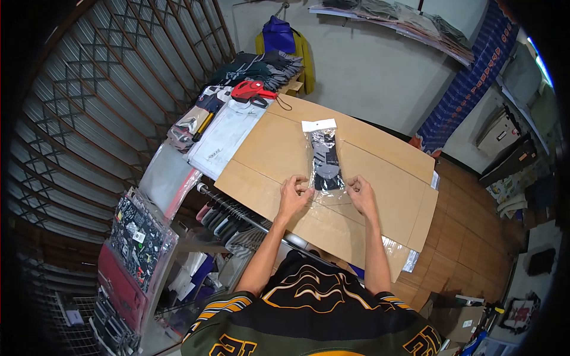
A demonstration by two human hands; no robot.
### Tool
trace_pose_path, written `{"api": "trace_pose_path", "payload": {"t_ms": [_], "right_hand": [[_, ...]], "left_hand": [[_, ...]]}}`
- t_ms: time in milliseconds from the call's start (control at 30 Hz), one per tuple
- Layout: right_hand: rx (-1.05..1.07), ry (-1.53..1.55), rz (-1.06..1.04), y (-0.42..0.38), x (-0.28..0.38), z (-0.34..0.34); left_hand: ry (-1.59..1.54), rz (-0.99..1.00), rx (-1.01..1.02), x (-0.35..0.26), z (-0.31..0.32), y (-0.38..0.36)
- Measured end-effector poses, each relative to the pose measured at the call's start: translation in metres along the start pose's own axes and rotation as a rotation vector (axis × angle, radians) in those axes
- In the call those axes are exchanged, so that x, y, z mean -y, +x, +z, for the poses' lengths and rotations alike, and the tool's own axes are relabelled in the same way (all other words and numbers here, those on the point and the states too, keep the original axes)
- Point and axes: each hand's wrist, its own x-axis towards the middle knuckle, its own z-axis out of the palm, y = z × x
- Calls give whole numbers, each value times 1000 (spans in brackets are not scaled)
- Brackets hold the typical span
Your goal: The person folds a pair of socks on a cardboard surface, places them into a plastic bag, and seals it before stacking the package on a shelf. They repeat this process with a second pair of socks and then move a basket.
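A clear plastic packet of what look like socks (326,160), black and grey with a dark label and a white header strip, lies flat on a brown cardboard sheet (267,142). At its lower left corner, my left hand (295,196) has thumb and fingers closed on the plastic edge. My right hand (361,194) pinches the opposite lower corner, fingers curled. Loose clear plastic shows between the two hands below the socks.
A red price-label gun (253,92) rests at the table's far left, near a yellow-handled cutter (203,126) and folded clothes (255,68). Hangers on a rail (231,207) stand left below the table. Bagged garments fill a wall shelf (398,24).
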Motion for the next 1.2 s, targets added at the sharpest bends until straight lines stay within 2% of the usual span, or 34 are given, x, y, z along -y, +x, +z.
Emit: {"api": "trace_pose_path", "payload": {"t_ms": [133, 267, 433, 633, 667, 733, 867, 1033, 1200], "right_hand": [[190, 244, -12, 5, -14, -10], [228, 291, 1, 1, -15, -13], [226, 352, -17, -7, -17, -12], [116, 83, -144, -21, -3, -13], [124, 114, -104, -22, -1, -13], [141, 178, -24, -23, 0, -12], [99, 165, -29, -23, 3, -7], [17, 199, -68, -17, -1, 7], [-122, 47, -48, -19, 1, 20]], "left_hand": [[121, 25, 92, 8, -4, 6], [226, 84, 218, 10, -11, 6], [182, 84, 279, 19, -18, 11], [235, 99, 295, -14, -23, -3], [261, 88, 295, -19, -23, -4], [272, 78, 289, -17, -23, -1], [193, 131, 190, 12, -15, 8], [254, 126, 76, 8, -7, 5], [252, 146, -32, 11, 4, 3]]}}
